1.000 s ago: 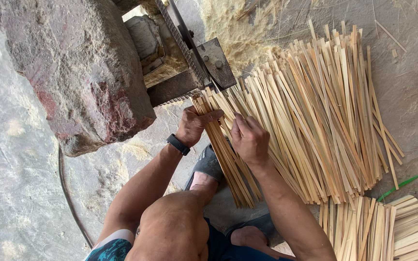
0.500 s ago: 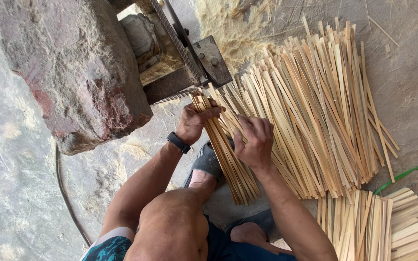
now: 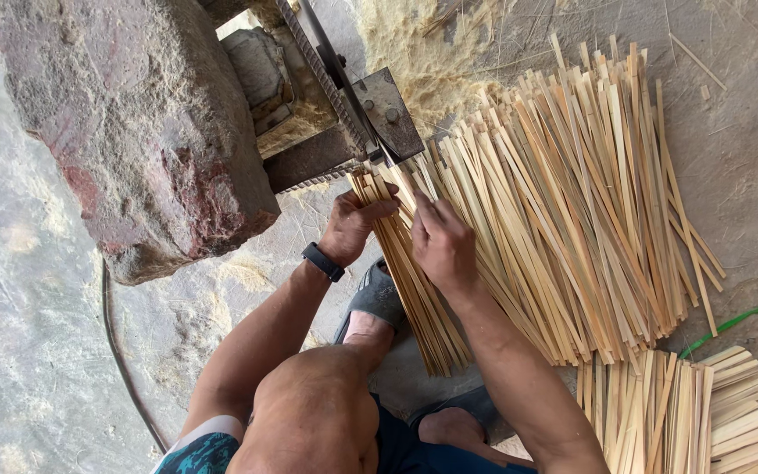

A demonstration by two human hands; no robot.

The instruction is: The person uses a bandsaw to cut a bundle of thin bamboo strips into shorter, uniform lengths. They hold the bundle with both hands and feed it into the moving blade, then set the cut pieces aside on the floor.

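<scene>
My left hand (image 3: 353, 224), with a black watch at the wrist, grips the top of a narrow bundle of thin bamboo strips (image 3: 410, 294). My right hand (image 3: 440, 246) lies on the same bundle from the right, fingers closed around it. The bundle's far ends touch the dark metal block of a cutting machine (image 3: 388, 114). Its near ends reach down past my bent knee (image 3: 318, 412).
A big rough stone (image 3: 133, 114) sits on the machine at the left. A wide pile of strips (image 3: 572, 202) covers the ground at the right, with a stack of broader slats (image 3: 704, 412) below it. Sawdust (image 3: 423, 44), a green cord (image 3: 739, 320), a black cable (image 3: 120, 351).
Both hands have crept slightly up the bundle toward the machine, keeping hold of the strips. The view has shifted a little.
</scene>
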